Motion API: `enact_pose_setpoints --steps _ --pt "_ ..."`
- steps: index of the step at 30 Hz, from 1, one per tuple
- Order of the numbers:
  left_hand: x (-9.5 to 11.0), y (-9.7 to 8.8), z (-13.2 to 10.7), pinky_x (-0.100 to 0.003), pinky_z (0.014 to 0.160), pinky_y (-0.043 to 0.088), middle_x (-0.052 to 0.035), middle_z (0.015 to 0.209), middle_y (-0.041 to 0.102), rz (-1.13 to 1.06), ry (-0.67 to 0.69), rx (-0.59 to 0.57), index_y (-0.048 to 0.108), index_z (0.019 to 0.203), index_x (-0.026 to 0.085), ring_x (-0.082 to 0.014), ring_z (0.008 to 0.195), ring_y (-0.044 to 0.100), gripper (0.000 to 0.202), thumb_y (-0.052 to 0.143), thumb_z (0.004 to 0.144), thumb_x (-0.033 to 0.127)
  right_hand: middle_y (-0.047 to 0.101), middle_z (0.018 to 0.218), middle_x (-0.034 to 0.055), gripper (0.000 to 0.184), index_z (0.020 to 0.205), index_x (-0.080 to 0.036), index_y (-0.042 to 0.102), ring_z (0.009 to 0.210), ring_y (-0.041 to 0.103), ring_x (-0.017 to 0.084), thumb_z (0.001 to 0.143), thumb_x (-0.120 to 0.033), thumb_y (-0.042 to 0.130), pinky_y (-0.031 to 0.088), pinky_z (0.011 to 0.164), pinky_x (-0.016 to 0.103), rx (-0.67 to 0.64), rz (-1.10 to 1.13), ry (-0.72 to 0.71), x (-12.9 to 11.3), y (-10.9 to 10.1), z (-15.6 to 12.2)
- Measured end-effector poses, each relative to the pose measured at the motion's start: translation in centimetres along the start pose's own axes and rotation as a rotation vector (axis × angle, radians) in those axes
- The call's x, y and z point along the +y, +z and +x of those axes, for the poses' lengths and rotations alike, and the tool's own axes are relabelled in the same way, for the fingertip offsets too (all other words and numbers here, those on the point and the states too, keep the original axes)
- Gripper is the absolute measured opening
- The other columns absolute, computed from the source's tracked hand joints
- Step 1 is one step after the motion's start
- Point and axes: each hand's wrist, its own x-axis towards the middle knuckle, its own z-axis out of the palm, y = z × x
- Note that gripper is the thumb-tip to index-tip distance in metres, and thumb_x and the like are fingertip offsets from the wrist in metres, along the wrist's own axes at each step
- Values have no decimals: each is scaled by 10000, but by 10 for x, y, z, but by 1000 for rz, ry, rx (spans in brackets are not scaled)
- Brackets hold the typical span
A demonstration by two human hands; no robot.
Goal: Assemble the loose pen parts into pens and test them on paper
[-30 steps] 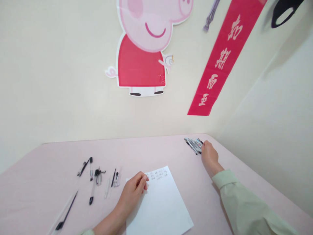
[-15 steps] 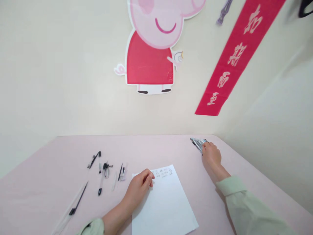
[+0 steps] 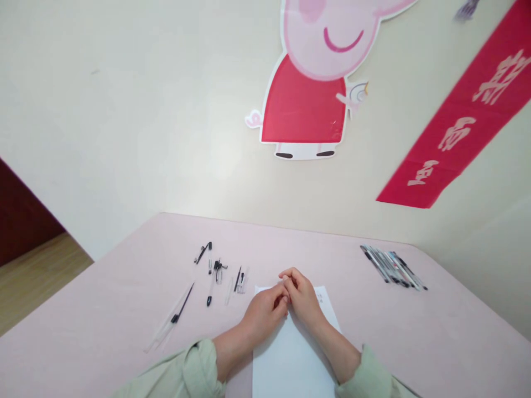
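Note:
My left hand (image 3: pixel 263 312) and my right hand (image 3: pixel 302 296) rest together on a white sheet of paper (image 3: pixel 292 359) at the near middle of the pink table (image 3: pixel 103 309). Their fingertips touch, fingers curled; I see nothing held in either. A row of several pens (image 3: pixel 392 267) lies at the far right, apart from my hands. To the left lie taken-apart pen pieces: a black-tipped pen (image 3: pixel 211 282), a cap with clip (image 3: pixel 203 252), and a clear barrel with a refill (image 3: pixel 176 318).
The table meets a cream wall carrying a pink cartoon pig cutout (image 3: pixel 319 72) and a red banner (image 3: pixel 464 132) with pale characters. At the left, wooden floor (image 3: pixel 33 271) shows beyond the table's edge.
My right hand has left the row of pens and come back to the paper, meeting my left hand. The view has swung to the left.

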Motion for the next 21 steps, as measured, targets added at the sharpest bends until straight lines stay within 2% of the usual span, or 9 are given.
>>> enact_pose_setpoints --steps 3,7,11,14,17,19,21 --pt "0 2 0 -256 598 365 4 629 588 33 -6 0 487 674 212 -159 605 532 169 406 816 169 569 692 -7 195 839 -193 586 667 537 171 861 -345 465 412 630 275 -10 -51 -21 7 -2 0" --pt "1 4 -2 -259 616 374 -8 659 611 36 -6 -15 511 702 208 -165 633 545 176 403 838 174 580 715 -1 201 845 -199 589 689 547 181 868 -343 451 415 660 285 -25 -62 -25 5 -7 -2" --pt "10 -10 -7 -255 598 360 -13 707 637 77 9 -22 560 741 205 -167 649 549 138 461 836 221 596 737 9 202 822 -199 591 716 554 184 863 -349 463 419 676 287 -50 -65 -55 3 -5 -2" --pt "17 -43 -9 -261 595 350 -12 703 628 201 -14 71 583 754 212 -169 642 547 144 470 837 245 556 642 -14 208 834 -200 591 622 527 171 871 -359 462 405 610 276 -93 -45 -36 5 -4 -1" --pt "16 -95 -6 -265 599 345 -12 720 628 388 -91 222 575 791 220 -179 678 566 135 470 855 277 513 583 -34 215 843 -198 591 562 502 159 877 -368 464 381 571 268 -114 -28 -8 7 -4 0" --pt "8 -132 -3 -266 604 341 -18 783 644 606 -229 312 566 864 222 -181 719 583 135 445 880 281 519 592 -33 217 842 -195 597 562 500 153 878 -364 466 373 569 264 -115 -25 -12 8 -4 0" --pt "-6 -163 0 -271 623 352 -37 900 660 794 -428 355 545 957 218 -194 794 604 167 439 895 331 530 601 -30 215 842 -195 601 569 501 151 879 -355 464 370 570 261 -119 -20 -20 9 -4 0"
